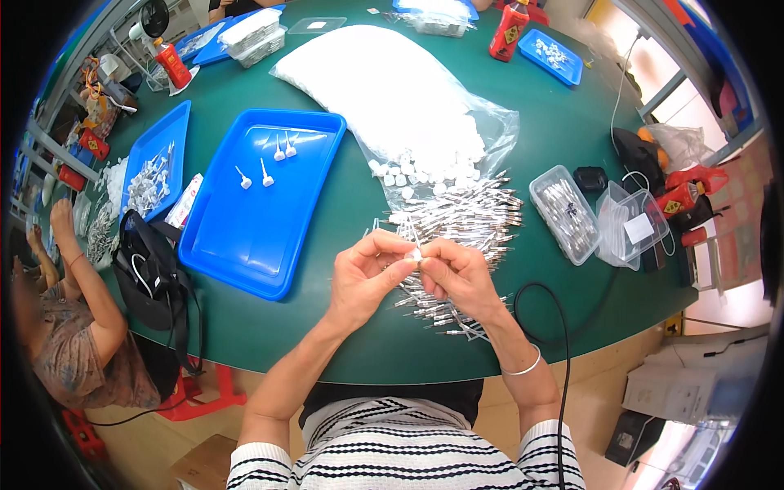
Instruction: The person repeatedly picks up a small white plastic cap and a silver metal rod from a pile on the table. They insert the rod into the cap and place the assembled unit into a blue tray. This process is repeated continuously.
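Note:
Over the near part of the table my left hand [367,273] and my right hand [459,278] meet, fingertips pinched together. Between them is a small white cap [416,255], with a thin stem rising from it. Both hands grip this little piece; its finer detail is hidden by the fingers. Right beneath and beyond lies a loose heap of thin metal-and-white rods [474,216]. A clear plastic bag [384,82] full of white caps spills some of them [420,173] beside the heap. To the left, a blue tray [245,220] bears several white-headed pieces with thin stems [268,178].
A clear box of rods [565,214] and stacked clear lids [629,224] stand right. A black cable [563,327] loops by my right forearm. Left are a black bag [151,265], another blue tray [175,135] and a co-worker's arm [94,286]. A red bottle [510,31] stands far.

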The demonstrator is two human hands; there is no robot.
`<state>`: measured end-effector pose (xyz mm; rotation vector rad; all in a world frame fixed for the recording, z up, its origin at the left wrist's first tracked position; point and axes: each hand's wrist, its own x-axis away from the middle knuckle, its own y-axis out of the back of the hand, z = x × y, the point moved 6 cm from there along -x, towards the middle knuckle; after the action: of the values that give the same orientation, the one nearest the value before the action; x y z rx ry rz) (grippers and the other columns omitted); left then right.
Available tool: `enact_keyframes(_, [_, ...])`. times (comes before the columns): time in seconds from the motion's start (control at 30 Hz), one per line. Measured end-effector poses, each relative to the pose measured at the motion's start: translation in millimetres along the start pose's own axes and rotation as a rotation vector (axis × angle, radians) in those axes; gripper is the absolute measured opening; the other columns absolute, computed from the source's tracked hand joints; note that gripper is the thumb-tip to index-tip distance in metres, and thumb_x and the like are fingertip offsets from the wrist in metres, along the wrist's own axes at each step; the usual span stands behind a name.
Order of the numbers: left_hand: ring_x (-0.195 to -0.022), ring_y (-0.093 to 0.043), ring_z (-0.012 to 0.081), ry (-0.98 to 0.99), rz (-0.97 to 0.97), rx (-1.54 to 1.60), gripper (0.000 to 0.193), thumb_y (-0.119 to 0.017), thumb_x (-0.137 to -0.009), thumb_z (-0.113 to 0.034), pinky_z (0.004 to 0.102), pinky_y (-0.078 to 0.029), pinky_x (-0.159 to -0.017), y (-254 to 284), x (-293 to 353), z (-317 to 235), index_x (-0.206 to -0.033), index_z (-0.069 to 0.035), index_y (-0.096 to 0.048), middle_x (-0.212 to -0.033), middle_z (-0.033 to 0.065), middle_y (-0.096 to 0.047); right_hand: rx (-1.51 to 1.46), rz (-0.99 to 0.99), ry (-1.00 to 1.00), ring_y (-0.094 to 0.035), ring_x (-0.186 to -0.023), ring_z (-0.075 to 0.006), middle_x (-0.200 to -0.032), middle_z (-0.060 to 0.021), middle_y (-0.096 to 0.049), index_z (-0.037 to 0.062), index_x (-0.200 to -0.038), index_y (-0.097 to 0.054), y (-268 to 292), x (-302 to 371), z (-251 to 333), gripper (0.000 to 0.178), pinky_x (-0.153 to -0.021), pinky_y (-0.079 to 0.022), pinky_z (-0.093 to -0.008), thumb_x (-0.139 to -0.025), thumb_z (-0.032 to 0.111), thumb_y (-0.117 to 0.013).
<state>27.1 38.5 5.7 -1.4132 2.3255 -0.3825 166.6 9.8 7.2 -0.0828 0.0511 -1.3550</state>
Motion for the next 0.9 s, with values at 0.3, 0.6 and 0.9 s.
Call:
enact_keyframes(0.3, [-0.093, -0.058, 0.0145, -0.140, -0.044, -0.318, 0.019, -0.066, -0.085, 0.004, 0.0278, -0.048, -0.083, -3, 4, -13, -0.104, 0.004, -0.063, -0.102, 0.0101, -0.059, -0.101, 0.006, 0.046, -0.051, -0.063, -0.0047, -0.074, 0.0000, -0.058, 0.0021, -0.102, -0.064, 1, -5, -12, 0.017, -0.056, -0.043, -0.0192, -0.097, 0.016, -0.056])
enact_keyframes(0.6, [-0.090, -0.060, 0.0147, -0.008, 0.002, -0.294, 0.013, -0.060, -0.090, 0.000, 0.0266, -0.048, -0.079, 6, 0, -29, -0.098, 0.003, -0.068, -0.099, 0.0101, -0.064, -0.123, 0.073, 0.055, -0.056, -0.074, -0.0077, -0.083, -0.0016, -0.060, -0.0003, -0.101, -0.064, 0, -9, -14, 0.016, -0.070, -0.047, -0.0219, -0.096, 0.014, -0.058])
enact_keyframes(0.9, [-0.083, -0.061, 0.0144, -0.214, -0.029, -0.602, 0.010, -0.068, -0.083, -0.001, 0.0254, -0.047, -0.073, -2, 1, -42, -0.092, -0.002, -0.069, -0.091, 0.0076, -0.065, -0.053, -0.024, 0.071, -0.058, -0.078, -0.0075, -0.086, -0.0017, -0.061, -0.0012, -0.102, -0.064, 6, -8, -18, 0.016, -0.071, -0.048, -0.0220, -0.094, 0.012, -0.061])
